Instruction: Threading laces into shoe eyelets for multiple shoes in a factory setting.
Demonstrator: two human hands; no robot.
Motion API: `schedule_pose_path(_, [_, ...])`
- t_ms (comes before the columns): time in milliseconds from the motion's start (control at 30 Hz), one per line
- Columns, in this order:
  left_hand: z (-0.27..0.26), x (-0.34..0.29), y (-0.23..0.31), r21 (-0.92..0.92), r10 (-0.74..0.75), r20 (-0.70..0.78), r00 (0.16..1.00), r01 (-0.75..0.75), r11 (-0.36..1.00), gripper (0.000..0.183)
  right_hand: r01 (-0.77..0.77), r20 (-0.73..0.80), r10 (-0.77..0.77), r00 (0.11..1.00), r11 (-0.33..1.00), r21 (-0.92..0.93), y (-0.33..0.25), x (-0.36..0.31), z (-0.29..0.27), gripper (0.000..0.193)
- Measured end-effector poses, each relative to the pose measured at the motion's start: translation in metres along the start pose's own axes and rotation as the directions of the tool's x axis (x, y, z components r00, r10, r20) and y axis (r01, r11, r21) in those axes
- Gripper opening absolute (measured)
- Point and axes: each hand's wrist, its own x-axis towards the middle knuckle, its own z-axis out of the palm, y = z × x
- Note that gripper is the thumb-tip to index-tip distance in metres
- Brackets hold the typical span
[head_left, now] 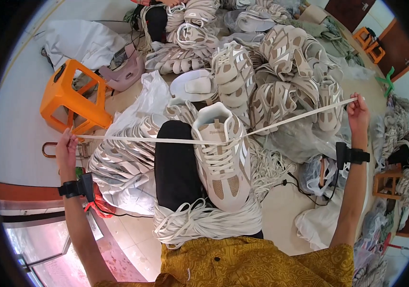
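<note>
A beige and white sneaker (222,165) rests on my lap, toe toward me, with its lower eyelets laced. From its upper eyelets a flat off-white shoelace (147,140) stretches out to both sides. The fingers of my left hand (66,147) are pinched on one end, at the far left. Up at the right, my right hand (358,115) grips the other end, held higher than the left. Both lengths are pulled nearly straight. A thick bundle of loose off-white laces (204,221) lies across my lap under the shoe's toe.
Rows of similar sneakers (123,148) lie to the left, with larger piles of sneakers (281,91) ahead. An orange plastic stool (73,95) stands at the left. Clear plastic bags (305,138) and a dark cable (305,193) lie at the right. Another person sits at the far right.
</note>
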Motion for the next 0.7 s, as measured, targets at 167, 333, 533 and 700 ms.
schedule_pose_path(167, [-0.039, 0.021, -0.054, 0.161, 0.104, -0.059, 0.993, -0.093, 0.982, 0.031, 0.035, -0.012, -0.035, 0.999, 0.998, -0.053, -0.012, -0.001, -0.012, 0.014])
schedule_pose_path(333, [-0.16, 0.028, -0.025, 0.55, 0.268, -0.286, 0.92, -0.072, 0.832, 0.034, -0.007, -0.106, 0.0, 0.994, 0.998, -0.065, 0.008, 0.005, -0.041, 0.014])
schedule_pose_path(533, [-0.05, 0.003, -0.016, 0.369, 0.29, -0.184, 0.939, -0.207, 0.906, 0.024, -0.012, -0.124, 0.031, 0.992, 0.989, 0.145, 0.001, -0.005, -0.09, 0.013])
schedule_pose_path(700, [-0.106, 0.02, 0.045, 0.439, 0.385, 0.05, 0.922, -0.367, 0.821, 0.039, 0.005, 0.062, -0.027, 0.998, 0.94, 0.341, 0.0, 0.017, -0.097, 0.016])
